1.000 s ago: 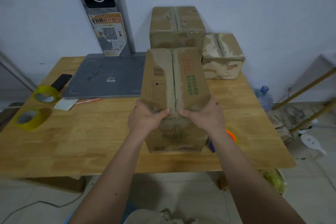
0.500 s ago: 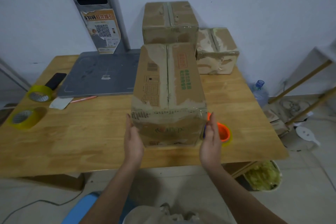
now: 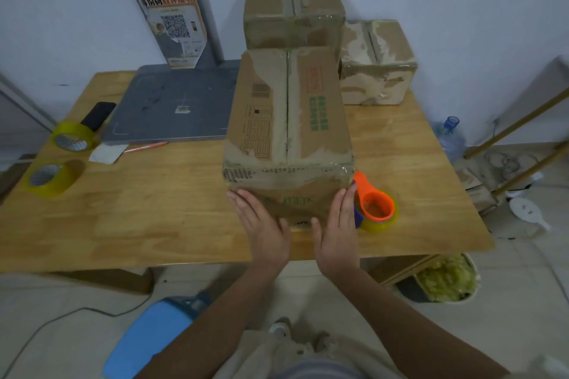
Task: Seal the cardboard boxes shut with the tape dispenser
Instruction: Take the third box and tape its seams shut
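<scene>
A long cardboard box [image 3: 288, 120] with printed flaps closed stands on the wooden table [image 3: 154, 212] near its front edge. My left hand [image 3: 261, 224] lies flat with straight fingers against the box's near face, low on the left. My right hand [image 3: 337, 224] presses flat on the same face at the right. An orange tape dispenser [image 3: 374, 208] loaded with a yellowish roll sits on the table just right of my right hand, touching neither hand. Two more taped boxes stand behind: a larger one [image 3: 294, 9] by the wall and a smaller one [image 3: 377, 63] to its right.
Two tape rolls [image 3: 72, 137] [image 3: 50, 177] lie at the table's left edge, beside a black phone [image 3: 98, 115], a white card and a pen. A grey scale platform [image 3: 172, 108] fills the back left. A blue stool [image 3: 151, 335] and a bin [image 3: 443, 278] stand on the floor.
My hands left the box's top front edge, dropped to its sides, then came onto its near face with flat palms. The box now sits slightly farther back on the table.
</scene>
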